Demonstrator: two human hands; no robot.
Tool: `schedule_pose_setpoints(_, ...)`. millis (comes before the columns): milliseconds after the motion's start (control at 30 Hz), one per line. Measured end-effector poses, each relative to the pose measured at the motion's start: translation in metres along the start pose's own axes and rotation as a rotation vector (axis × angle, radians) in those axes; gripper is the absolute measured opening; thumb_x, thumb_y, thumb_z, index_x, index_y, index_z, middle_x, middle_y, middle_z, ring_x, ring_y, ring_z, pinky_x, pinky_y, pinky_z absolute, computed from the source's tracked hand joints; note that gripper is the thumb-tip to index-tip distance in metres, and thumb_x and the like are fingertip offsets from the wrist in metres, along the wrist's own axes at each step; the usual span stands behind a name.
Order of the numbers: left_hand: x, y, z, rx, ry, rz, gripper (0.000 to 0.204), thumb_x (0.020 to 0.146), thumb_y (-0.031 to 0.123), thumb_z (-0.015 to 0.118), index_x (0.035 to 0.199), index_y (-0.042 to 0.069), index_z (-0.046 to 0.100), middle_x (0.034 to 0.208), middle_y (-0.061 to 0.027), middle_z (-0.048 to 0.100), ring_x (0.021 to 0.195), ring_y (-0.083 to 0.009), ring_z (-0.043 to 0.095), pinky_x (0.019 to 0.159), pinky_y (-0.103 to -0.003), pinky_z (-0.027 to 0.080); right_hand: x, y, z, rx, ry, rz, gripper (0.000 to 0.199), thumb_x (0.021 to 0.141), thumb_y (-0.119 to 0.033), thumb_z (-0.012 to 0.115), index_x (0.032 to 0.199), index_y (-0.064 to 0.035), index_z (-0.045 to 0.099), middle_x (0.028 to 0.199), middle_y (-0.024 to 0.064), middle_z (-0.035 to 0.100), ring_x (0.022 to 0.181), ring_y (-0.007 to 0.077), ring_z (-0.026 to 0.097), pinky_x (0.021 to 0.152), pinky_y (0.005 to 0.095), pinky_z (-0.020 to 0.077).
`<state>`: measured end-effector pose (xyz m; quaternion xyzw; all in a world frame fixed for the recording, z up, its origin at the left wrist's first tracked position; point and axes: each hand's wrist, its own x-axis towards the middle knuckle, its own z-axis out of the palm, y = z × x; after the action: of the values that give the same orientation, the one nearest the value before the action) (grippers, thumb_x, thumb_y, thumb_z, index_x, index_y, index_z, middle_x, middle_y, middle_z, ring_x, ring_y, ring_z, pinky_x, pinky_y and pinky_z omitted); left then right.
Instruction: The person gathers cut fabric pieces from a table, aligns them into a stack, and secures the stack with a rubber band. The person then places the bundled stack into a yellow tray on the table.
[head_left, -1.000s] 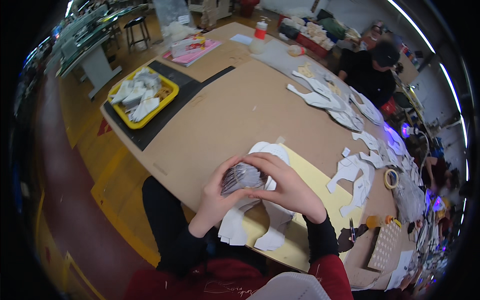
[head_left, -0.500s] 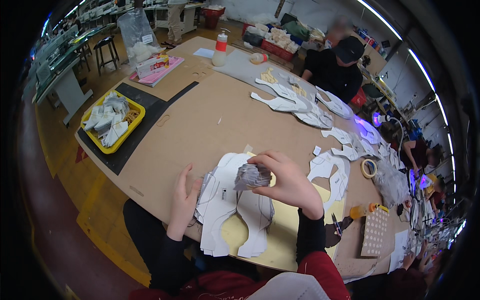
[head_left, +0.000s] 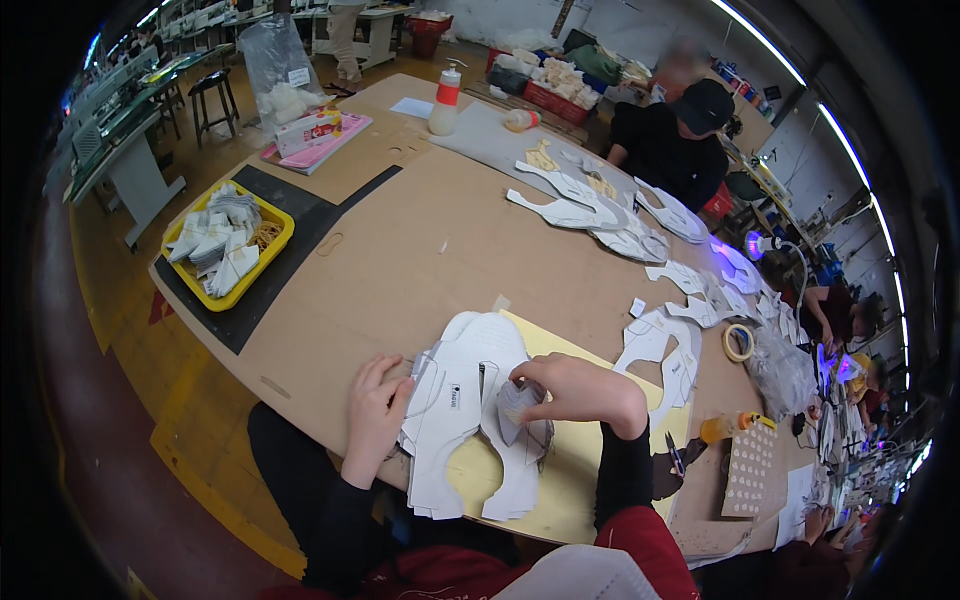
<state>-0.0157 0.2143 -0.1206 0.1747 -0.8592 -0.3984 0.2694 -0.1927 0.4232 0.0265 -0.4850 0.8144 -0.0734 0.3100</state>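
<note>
A stack of white, horseshoe-shaped shoe-upper pieces [head_left: 450,400] lies in front of me, partly on a yellow sheet [head_left: 580,455]. Loose threads hang at its edges. Between thumb and fingers, my right hand [head_left: 580,390] holds a bundle of small grey-white pieces [head_left: 514,408], low over the right arm of the stack. Whether the bundle touches the stack I cannot tell. My left hand [head_left: 376,415] rests along the stack's left edge, fingers slightly bent and thumb apart, with nothing held.
At the left a yellow tray [head_left: 248,285] holds small white bundles and rubber bands on a black mat [head_left: 330,215]. More white upper pieces [head_left: 660,345] lie to the right, near a tape roll [head_left: 738,342] and snips [head_left: 675,455]. A pump bottle [head_left: 444,100] stands far off. A person [head_left: 670,150] sits across.
My right hand has lowered the small bundle toward the right arm of the stack and turned it. The left hand's fingers have bent and come down beside the stack.
</note>
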Motion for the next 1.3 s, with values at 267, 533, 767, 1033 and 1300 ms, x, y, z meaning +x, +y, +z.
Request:
schedule_pose_setpoints(267, -0.001, -0.001, 0.003, -0.024, 0.031, 0.017, 0.023, 0.092, 0.018, 0.062, 0.093, -0.003, 0.072, 0.122, -0.0151, 0.064, 0.123, -0.0387, 0.052, 0.105, -0.044, 0.04, 0.003, 0.002, 0.001, 0.006, 0.015, 0.026, 0.053, 0.084, -0.036, 0.069, 0.124, -0.0008, 0.061, 0.108, 0.0193, 0.066, 0.098, 0.0337, 0.064, 0.087, 0.0384, 0.0505)
schedule_pose_setpoints(533, 0.005, 0.009, -0.009, -0.101, -0.087, 0.067, 0.028, 0.089, 0.021, 0.067, 0.111, 0.003, 0.068, 0.12, -0.0131, 0.064, 0.12, -0.0352, 0.054, 0.105, -0.044, 0.039, 0.003, -0.001, -0.003, 0.012, -0.054, 0.064, 0.061, 0.087, -0.042, 0.069, 0.129, 0.0008, 0.056, 0.116, 0.0197, 0.064, 0.106, 0.0329, 0.061, 0.092, 0.0383, 0.0486)
schedule_pose_setpoints(767, 0.003, 0.003, -0.005, -0.017, -0.073, 0.16, 0.036, 0.082, 0.016, 0.072, 0.116, 0.004, 0.066, 0.116, -0.0142, 0.065, 0.113, -0.0332, 0.057, 0.103, -0.043, 0.039, 0.002, 0.0, -0.003, 0.005, -0.021, 0.079, 0.057, 0.085, -0.04, 0.07, 0.124, -0.0004, 0.059, 0.108, 0.0202, 0.066, 0.102, 0.0341, 0.063, 0.089, 0.0387, 0.0497)
schedule_pose_setpoints(1033, 0.015, 0.024, -0.003, -0.078, -0.126, -0.13, 0.037, 0.077, 0.029, 0.079, 0.101, 0.004, 0.066, 0.11, -0.0131, 0.065, 0.106, -0.0328, 0.058, 0.096, -0.044, 0.04, -0.03, 0.008, -0.02, 0.008, 0.028, 0.104, 0.058, 0.081, -0.042, 0.074, 0.12, -0.0002, 0.061, 0.105, 0.0207, 0.067, 0.097, 0.0339, 0.065, 0.086, 0.0395, 0.0508)
schedule_pose_setpoints(1300, 0.012, 0.005, 0.031, -0.133, 0.042, -0.075, 0.029, 0.078, 0.02, 0.077, 0.093, 0.001, 0.062, 0.107, -0.0121, 0.065, 0.104, -0.0324, 0.056, 0.09, -0.041, 0.044, -0.036, 0.018, -0.019, 0.004, 0.061, 0.087, 0.058, 0.079, -0.036, 0.08, 0.122, -0.0023, 0.06, 0.111, 0.0173, 0.066, 0.101, 0.0306, 0.065, 0.087, 0.0381, 0.051)
